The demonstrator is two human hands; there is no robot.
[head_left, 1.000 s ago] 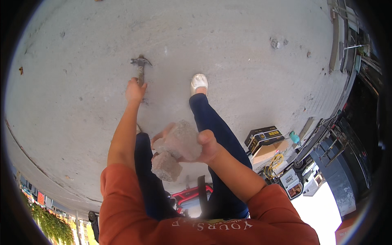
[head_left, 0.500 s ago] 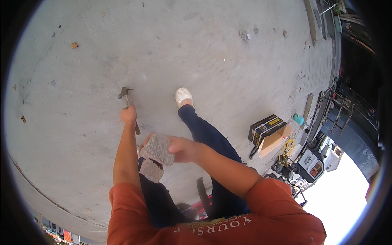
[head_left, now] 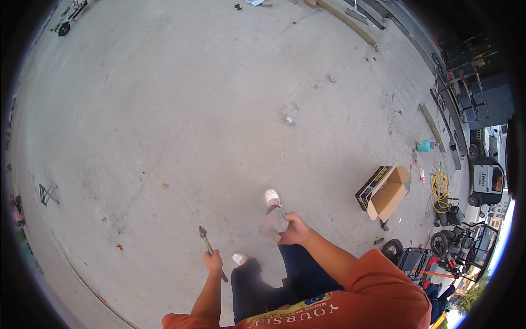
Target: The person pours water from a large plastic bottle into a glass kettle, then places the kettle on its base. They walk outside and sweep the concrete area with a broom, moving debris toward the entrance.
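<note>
My left hand point(head_left: 212, 260) is closed round the handle of a hammer point(head_left: 203, 234), whose head points away from me over the concrete. In front of my legs, my right hand point(head_left: 296, 229) grips a rough grey stone block point(head_left: 277, 219) by its right side. A paler, blurred patch just below the block may be a second piece; I cannot make it out. The two hands are well apart, and the hammer does not touch the stone.
An open cardboard box point(head_left: 389, 193) stands on the concrete floor point(head_left: 208, 137) at the right. Beyond it are a coiled yellow hose point(head_left: 440, 192), a teal jug point(head_left: 423, 146), a wheeled cart and a parked vehicle. A stone fragment point(head_left: 289, 120) lies ahead. A folding stool point(head_left: 49, 193) stands far left.
My view has lifted, showing more floor ahead and both feet. My hands have moved apart and sit lower in view. The two stone pieces seen clearly before now show as one clear block.
</note>
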